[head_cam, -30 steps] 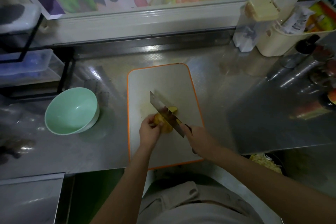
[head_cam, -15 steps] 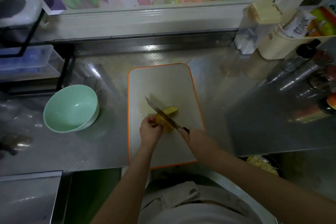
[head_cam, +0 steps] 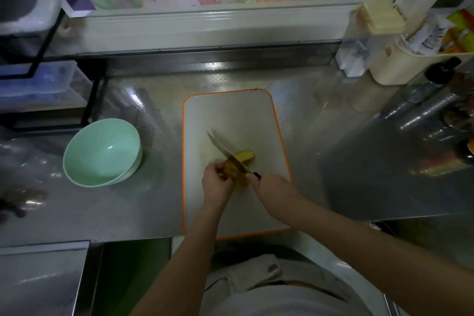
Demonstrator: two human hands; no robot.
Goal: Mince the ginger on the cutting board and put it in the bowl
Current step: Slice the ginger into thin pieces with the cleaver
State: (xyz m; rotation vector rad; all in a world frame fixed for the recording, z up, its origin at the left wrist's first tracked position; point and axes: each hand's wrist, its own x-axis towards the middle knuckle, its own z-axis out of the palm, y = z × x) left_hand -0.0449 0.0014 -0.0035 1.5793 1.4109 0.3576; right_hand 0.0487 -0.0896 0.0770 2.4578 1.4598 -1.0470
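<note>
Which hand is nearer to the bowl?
Left. The left hand holds the ginger on the board, to the right of the bowl; the right hand grips the knife farther right.

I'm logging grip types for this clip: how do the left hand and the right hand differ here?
The left hand curls its fingers on the ginger to steady it; the right hand grips the knife handle. The left hand sits on the side toward the bowl; the right hand nearer the right edge of the cutting board. Both are over the board's near half, on either side of the blade.
</note>
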